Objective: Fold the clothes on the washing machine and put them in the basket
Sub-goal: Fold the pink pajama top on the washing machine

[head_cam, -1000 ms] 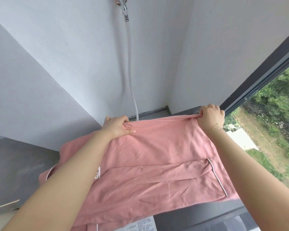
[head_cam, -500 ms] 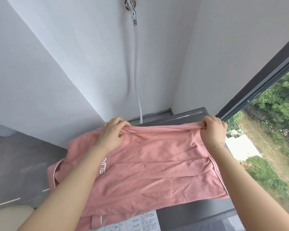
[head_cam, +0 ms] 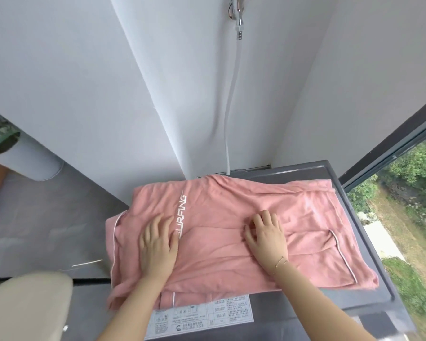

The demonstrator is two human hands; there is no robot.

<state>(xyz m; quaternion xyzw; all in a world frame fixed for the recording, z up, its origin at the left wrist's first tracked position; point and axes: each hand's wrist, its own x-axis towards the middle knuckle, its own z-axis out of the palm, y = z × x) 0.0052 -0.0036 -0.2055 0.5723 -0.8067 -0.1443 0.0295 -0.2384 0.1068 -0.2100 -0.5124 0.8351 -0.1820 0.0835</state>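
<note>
Where the pink garment [head_cam: 231, 232] lies, the label [head_cam: 202, 316] is half-hidden.

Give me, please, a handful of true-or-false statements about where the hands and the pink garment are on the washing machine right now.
1. The pink cotton garment with white piping lies spread on the grey washing machine top. True.
2. The left hand grips the garment's far edge and lifts it in the air. False: it lies flat on the cloth with straight fingers, beside the white "SURFING" lettering.
3. The right hand rests on the garment, fingers slightly bent. True.
4. The thin gold bracelet is on the left wrist. False: it is on the right wrist.
5. The white hose hangs from the metal tap on the wall behind the machine. True.
</note>
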